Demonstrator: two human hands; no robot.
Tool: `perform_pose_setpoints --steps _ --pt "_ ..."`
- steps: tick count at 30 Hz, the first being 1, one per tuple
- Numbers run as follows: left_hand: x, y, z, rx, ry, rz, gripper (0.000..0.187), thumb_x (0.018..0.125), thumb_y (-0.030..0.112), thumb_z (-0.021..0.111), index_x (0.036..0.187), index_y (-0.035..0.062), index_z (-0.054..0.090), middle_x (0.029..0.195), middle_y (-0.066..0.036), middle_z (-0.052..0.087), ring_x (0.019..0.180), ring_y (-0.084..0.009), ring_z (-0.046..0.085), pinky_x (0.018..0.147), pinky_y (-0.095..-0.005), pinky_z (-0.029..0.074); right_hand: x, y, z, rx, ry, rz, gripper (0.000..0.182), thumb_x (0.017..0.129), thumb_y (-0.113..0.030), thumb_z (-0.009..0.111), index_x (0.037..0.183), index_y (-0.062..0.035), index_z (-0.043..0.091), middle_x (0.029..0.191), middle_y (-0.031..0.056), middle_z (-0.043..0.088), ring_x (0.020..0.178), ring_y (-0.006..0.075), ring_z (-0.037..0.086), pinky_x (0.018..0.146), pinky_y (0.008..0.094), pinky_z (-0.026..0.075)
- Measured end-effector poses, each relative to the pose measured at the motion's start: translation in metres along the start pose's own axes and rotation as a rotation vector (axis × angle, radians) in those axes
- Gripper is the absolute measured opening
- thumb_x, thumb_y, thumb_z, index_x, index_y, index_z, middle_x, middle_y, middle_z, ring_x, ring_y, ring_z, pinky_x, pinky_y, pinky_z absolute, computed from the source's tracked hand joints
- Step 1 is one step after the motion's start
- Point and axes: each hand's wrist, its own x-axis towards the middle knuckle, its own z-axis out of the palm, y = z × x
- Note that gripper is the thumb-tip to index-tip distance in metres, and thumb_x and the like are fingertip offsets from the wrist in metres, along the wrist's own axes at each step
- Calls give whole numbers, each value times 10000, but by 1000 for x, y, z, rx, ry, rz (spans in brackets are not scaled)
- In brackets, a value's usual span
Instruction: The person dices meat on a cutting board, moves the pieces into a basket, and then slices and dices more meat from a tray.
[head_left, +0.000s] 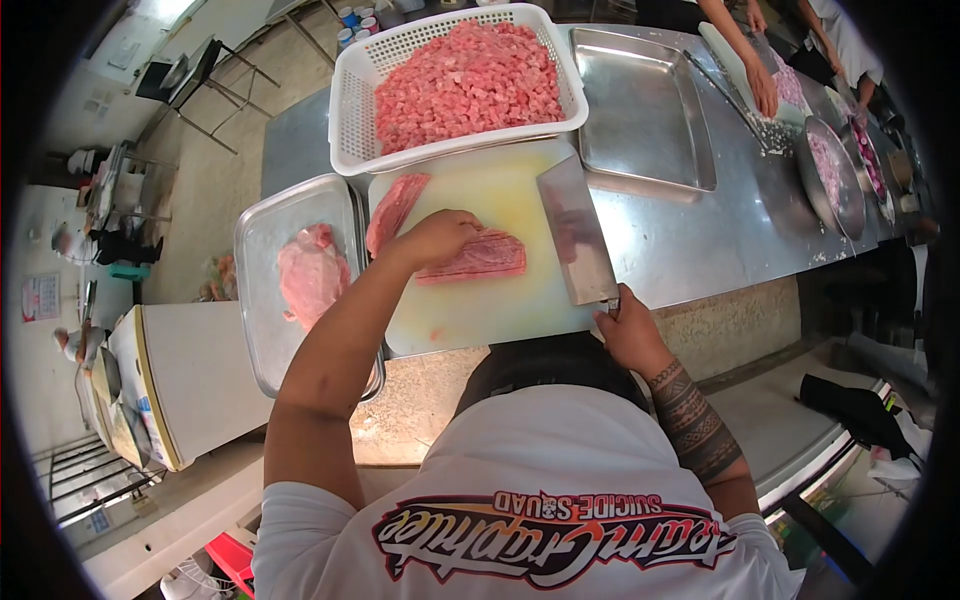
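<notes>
My right hand (632, 330) is wrapped round the handle of a broad cleaver (577, 225). The blade lies along the right side of a white cutting board (540, 300). On the board's middle rests a slab of raw red meat (485, 257). My left hand (445, 238) grips this slab at its upper left, with the fingers curled and the fingertips partly hidden. A second strip of raw meat (392, 210) lies at the board's left edge, partly behind my left forearm.
Behind the board stands a white perforated basket (350, 115) holding diced meat (470, 85). A metal tray (262, 300) with a pale meat piece (312, 268) sits left. Right are an empty steel pan (640, 110), a metal bowl (848, 205) and a co-worker's hand (762, 90).
</notes>
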Motion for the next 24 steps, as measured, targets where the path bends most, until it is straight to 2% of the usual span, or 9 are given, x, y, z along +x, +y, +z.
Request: perform_pose_setpoints --steps 2,5,8,11,14,17,20,23,24 --pt "7 -6 5 34 6 43 396 1037 225 549 1312 -11 708 1293 -187 720 1199 -296 674 1074 -387 494 -2 -4 -1 -9 17 -5 646 980 -162 678 1442 206 418 850 261 720 888 430 732 814 483 574" --pt "-17 25 -1 435 -9 126 501 1003 305 618 1373 -32 654 1298 -244 665 1234 -391 631 1106 -443 480 5 24 13 -20 110 -132 484 1013 -150 670 1354 131 473 700 113 648 567 205 654 552 369 536" --pt "-55 25 22 521 161 264 757 891 280 775 1513 -37 483 1409 -250 556 1329 -417 532 1142 -481 440 1 11 6 -26 39 -57 633 972 -175 684 1420 199 441 862 275 719 902 451 724 818 497 572" --pt "-51 2 36 673 190 322 962 762 203 854 1558 -35 368 1438 -264 500 1331 -453 500 1159 -486 429 -1 8 7 -23 61 -87 549 970 -168 679 1357 171 488 882 285 719 911 468 716 823 510 570" --pt "-45 6 26 593 159 375 797 749 94 799 1471 -22 482 1373 -227 560 1279 -414 541 1153 -503 426 -5 -5 1 -28 35 -45 484 969 -164 674 1304 145 512 908 294 719 923 486 705 834 530 566" --pt "-43 20 21 717 224 497 821 796 122 778 1531 2 433 1476 -244 506 1382 -454 484 1207 -554 380 -5 -5 1 -120 51 -105 478 964 -159 668 1306 134 510 925 300 720 929 489 702 841 547 563" --pt "-47 10 44 863 566 773 652 884 79 661 1508 16 482 1520 -227 498 1454 -445 442 1244 -621 311 -9 -15 -4 -165 45 -119 461 957 -157 662 1298 115 510 935 299 721 948 490 700 854 559 560" --pt "-54 -15 77 711 490 785 564 938 51 566 1498 26 509 1572 -219 477 1516 -443 385 1261 -665 253 -5 -22 -11 -246 9 -107 425 955 -152 652 1279 88 519 944 292 725 968 477 702 856 561 560" --pt "-56 -23 83 721 483 757 584 928 55 584 1506 29 506 1579 -220 469 1521 -444 380 1260 -666 254 -4 -24 -13 -286 8 -126 417 953 -148 651 1274 83 520 944 287 726 967 473 703 854 561 560"
